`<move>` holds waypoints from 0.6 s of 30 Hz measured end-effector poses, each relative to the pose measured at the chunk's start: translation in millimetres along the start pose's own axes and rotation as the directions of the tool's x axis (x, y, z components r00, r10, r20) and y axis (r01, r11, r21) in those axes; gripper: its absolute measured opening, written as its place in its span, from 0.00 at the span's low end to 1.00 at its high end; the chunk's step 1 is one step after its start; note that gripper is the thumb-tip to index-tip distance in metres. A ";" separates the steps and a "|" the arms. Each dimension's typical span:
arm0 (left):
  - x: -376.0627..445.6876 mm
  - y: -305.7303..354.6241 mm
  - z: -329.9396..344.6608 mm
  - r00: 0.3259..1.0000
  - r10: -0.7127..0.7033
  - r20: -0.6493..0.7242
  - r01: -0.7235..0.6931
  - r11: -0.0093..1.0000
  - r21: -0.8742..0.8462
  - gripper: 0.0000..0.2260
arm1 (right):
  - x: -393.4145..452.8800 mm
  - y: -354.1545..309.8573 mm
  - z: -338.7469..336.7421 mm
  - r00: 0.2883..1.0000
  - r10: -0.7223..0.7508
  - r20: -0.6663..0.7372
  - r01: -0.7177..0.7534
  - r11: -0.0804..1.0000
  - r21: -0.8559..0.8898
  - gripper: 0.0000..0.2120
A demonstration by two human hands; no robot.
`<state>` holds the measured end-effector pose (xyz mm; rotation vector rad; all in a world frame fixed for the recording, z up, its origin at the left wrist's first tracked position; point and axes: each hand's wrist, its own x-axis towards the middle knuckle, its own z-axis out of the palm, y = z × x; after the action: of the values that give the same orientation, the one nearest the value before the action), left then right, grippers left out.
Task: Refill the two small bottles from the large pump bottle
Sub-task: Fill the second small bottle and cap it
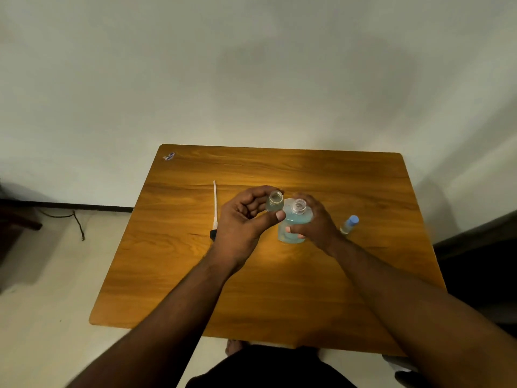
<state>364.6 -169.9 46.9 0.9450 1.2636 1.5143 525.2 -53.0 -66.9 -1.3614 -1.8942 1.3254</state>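
Clear plastic shows in the left hand [246, 217], whose grip pinches an uncapped small bottle [274, 202] between thumb and curled fingers, mouth up, just left of the large bottle [294, 224]. The right hand [314, 222] wraps its grip round that blue-filled large bottle, which stands upright and open-necked at mid bench [279, 289]. On the wooden bench the removed pump [214, 208] lies lengthwise to the left, a blue-capped small bottle [349, 224] stands to the right, and a pale wall rises behind.

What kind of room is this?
Probably a plain indoor room, home or office: a small wooden table against a bare white wall, a pale floor and a cable along the skirting.
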 end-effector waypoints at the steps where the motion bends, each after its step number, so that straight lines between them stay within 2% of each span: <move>1: 1.1 -2.1 3.8 1.000 -0.002 -0.001 0.002 1.000 -0.004 0.17 | 0.4 2.1 -2.4 1.000 -0.010 0.003 0.010 1.000 -0.018 0.39; 5: 4.5 -11.2 19.0 1.000 -0.027 0.012 0.028 0.998 -0.058 0.17 | -0.1 5.2 -17.5 0.995 -0.040 0.096 0.055 0.986 -0.156 0.51; 7: 5.7 -17.3 27.4 0.999 -0.047 0.022 0.049 0.996 -0.080 0.16 | -8.5 12.5 -32.2 0.994 -0.054 0.090 0.075 0.966 -0.247 0.53; 9: 7.0 -23.2 35.3 0.997 -0.064 0.031 0.066 0.994 -0.082 0.17 | -24.1 28.3 -52.5 0.996 -0.090 0.015 0.091 0.950 -0.298 0.43; 11: 8.0 -29.7 44.6 0.996 -0.082 0.042 0.085 0.994 -0.069 0.17 | -41.1 49.7 -76.3 0.992 -0.098 -0.078 0.066 0.937 -0.344 0.25; 13: 7.5 -36.5 55.9 0.993 -0.100 0.057 0.103 0.994 -0.049 0.17 | -53.5 73.8 -96.9 0.993 -0.032 -0.111 -0.016 0.913 -0.408 0.14; 16: 6.1 -45.6 73.7 0.989 -0.116 0.086 0.119 0.993 -0.025 0.15 | -60.3 104.7 -114.0 0.991 0.113 -0.071 -0.133 0.889 -0.438 0.14; 18: 4.5 -51.6 85.7 0.987 -0.129 0.098 0.130 0.991 -0.007 0.15 | -60.4 119.8 -115.9 0.980 0.199 0.022 -0.170 0.885 -0.434 0.23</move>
<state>453.0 -139.1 11.4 0.8998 1.2194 1.3580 696.4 -50.7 -112.9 -1.7708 -2.2431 1.0798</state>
